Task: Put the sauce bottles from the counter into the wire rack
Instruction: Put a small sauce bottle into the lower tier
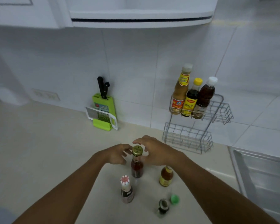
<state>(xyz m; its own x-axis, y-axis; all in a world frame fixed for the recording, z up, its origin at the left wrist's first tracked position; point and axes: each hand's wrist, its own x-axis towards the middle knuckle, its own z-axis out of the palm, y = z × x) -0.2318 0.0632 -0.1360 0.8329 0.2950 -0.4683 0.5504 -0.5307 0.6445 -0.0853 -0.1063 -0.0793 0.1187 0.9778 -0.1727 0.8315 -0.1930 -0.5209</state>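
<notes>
A dark red sauce bottle with a gold cap [137, 165] stands upright on the counter. My left hand [117, 154] and my right hand [155, 151] hover on either side of its cap, fingers spread, not clearly gripping it. Nearer me stand a pink-capped bottle [126, 189], an amber yellow-labelled bottle [166, 176], a dark-capped bottle [163, 207] and a green-capped one [174, 199]. The two-tier wire rack [189, 138] stands against the wall at the right. Its upper tier holds three bottles [191, 97]; the lower tier holds nothing.
A green cutting-board stand with black knife handles and a grater [103, 109] leans on the tiled wall at centre-left. A sink with a drain rack [262, 173] lies at the right. A white shelf [141, 18] overhangs above.
</notes>
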